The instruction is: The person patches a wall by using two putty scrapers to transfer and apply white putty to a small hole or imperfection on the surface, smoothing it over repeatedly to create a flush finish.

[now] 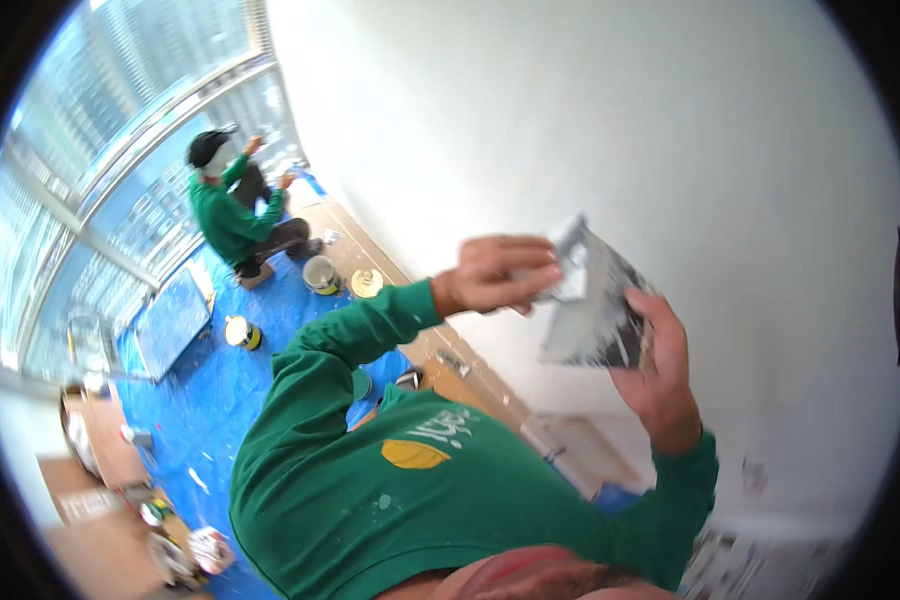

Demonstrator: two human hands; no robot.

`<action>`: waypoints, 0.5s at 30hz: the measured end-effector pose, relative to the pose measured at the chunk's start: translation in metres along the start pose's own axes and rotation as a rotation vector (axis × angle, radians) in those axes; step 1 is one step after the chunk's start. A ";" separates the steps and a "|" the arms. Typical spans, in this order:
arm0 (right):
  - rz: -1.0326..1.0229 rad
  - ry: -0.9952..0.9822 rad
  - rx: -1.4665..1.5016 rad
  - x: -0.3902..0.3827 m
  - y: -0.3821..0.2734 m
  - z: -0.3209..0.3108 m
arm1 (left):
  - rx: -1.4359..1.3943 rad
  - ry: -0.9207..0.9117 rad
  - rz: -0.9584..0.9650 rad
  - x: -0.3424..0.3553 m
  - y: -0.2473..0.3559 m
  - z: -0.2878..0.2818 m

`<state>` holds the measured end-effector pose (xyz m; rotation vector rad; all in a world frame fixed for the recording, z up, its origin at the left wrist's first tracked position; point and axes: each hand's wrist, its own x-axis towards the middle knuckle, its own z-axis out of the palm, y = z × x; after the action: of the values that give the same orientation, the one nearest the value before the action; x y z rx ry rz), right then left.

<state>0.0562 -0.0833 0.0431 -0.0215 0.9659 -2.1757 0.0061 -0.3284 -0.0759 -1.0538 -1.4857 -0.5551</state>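
Up in front of the white wall, my right hand [660,355] grips the edge of a grey mud pan [590,325] smeared with white compound, thumb on its near side. My left hand [500,272] is closed, its fingers at the pan's upper left side. By those fingers shows a shiny blade [572,272] that looks like a putty knife; its handle is hidden in the hand. The blade lies against or just over the pan; I cannot tell whether they touch. Both my arms are in green sleeves.
A co-worker [235,215] in green crouches by the windows. Blue plastic sheeting [240,400] covers the floor, with an open bucket [321,274], a round lid [367,283] and a paint can [241,332]. Cardboard [110,550] and supplies lie lower left. The white wall [610,120] stands ahead.
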 end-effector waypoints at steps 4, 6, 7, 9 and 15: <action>-0.246 0.133 -0.185 0.008 -0.006 -0.038 | 0.014 -0.079 -0.081 -0.014 0.001 0.005; -0.323 0.150 -0.189 0.005 -0.034 -0.065 | -0.070 -0.158 -0.257 -0.033 0.012 0.019; -0.343 0.087 -0.178 0.002 -0.051 -0.068 | -0.200 -0.112 -0.517 -0.043 0.028 0.025; -0.465 0.080 -0.204 -0.023 -0.075 -0.057 | -0.439 0.146 -0.993 -0.061 0.047 0.055; -0.963 -0.010 -0.416 -0.118 -0.161 0.017 | -1.604 0.579 -2.056 -0.093 0.077 0.061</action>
<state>0.0456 0.0523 0.1905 -0.8488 1.6060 -2.7288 0.0324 -0.2688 -0.1944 0.2908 -0.7949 -3.3830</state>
